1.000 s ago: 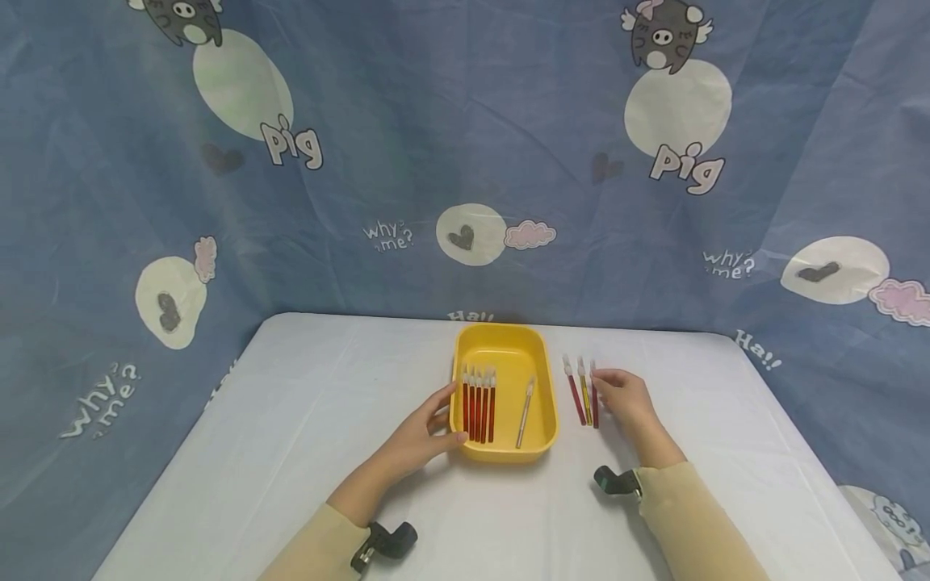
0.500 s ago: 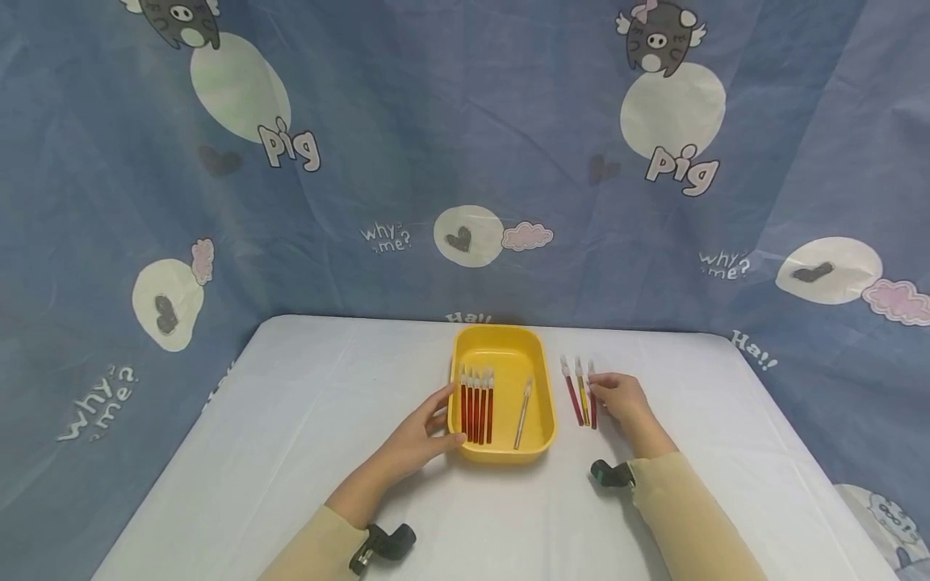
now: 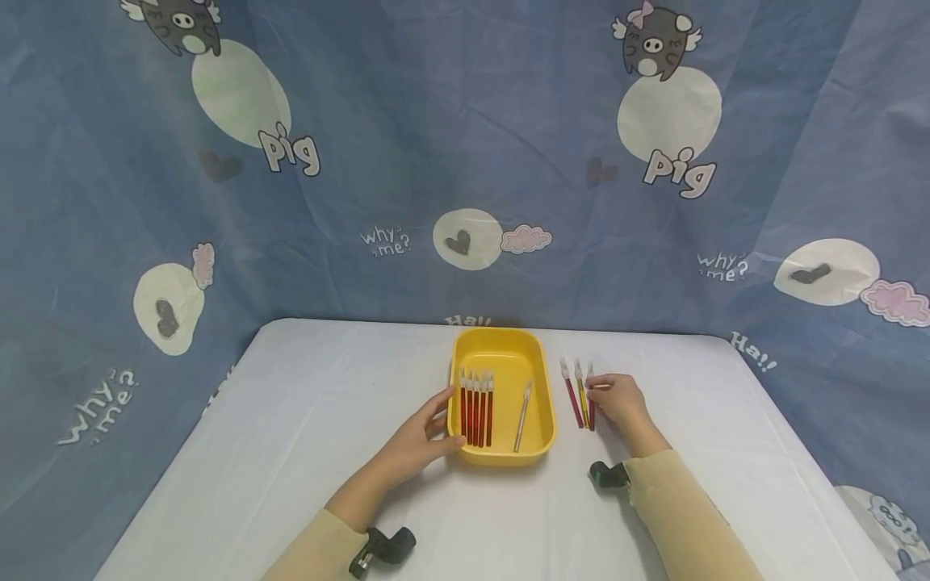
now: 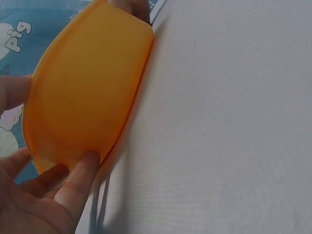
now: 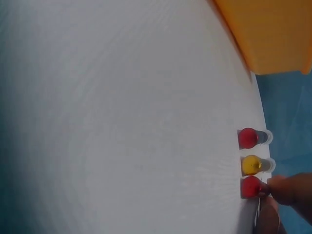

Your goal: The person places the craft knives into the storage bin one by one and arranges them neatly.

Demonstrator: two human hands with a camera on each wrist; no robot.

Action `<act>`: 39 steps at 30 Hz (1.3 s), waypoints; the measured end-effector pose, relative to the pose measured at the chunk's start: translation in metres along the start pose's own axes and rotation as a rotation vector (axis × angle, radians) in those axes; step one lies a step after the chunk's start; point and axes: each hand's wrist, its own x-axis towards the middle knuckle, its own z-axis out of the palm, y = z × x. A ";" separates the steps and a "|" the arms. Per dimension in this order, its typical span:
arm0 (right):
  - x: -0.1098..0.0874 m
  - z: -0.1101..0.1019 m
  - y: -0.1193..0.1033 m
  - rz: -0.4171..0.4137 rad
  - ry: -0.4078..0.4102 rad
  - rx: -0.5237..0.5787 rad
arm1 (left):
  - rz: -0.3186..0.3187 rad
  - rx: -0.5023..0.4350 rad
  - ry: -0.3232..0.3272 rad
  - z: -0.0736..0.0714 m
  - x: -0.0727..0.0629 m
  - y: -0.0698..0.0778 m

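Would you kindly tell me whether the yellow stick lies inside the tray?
No, the yellow stick lies on the table beside the tray, between two red sticks.

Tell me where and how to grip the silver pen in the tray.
Probably best to pinch the silver pen mid-shaft, coming from above. It is slim and lies slanted inside the tray, whose raised walls would hinder a low sideways approach. Put thumb and finger on its two long sides; bare floor separates it from the red pens, leaving finger room there.
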 end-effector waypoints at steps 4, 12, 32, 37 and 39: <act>0.002 0.001 0.003 -0.027 0.024 -0.035 | 0.004 0.000 -0.001 0.000 0.000 0.000; 0.002 0.001 0.004 -0.013 0.023 -0.032 | -0.004 -0.008 0.000 0.000 0.001 -0.001; -0.006 -0.008 0.006 0.006 0.024 0.206 | -0.017 -0.012 0.005 0.001 -0.001 0.002; -0.010 -0.015 0.004 0.010 0.018 0.200 | -0.022 -0.014 0.004 0.000 0.000 0.001; -0.012 -0.017 0.003 0.007 0.018 0.204 | -0.021 -0.017 0.003 0.000 0.000 0.000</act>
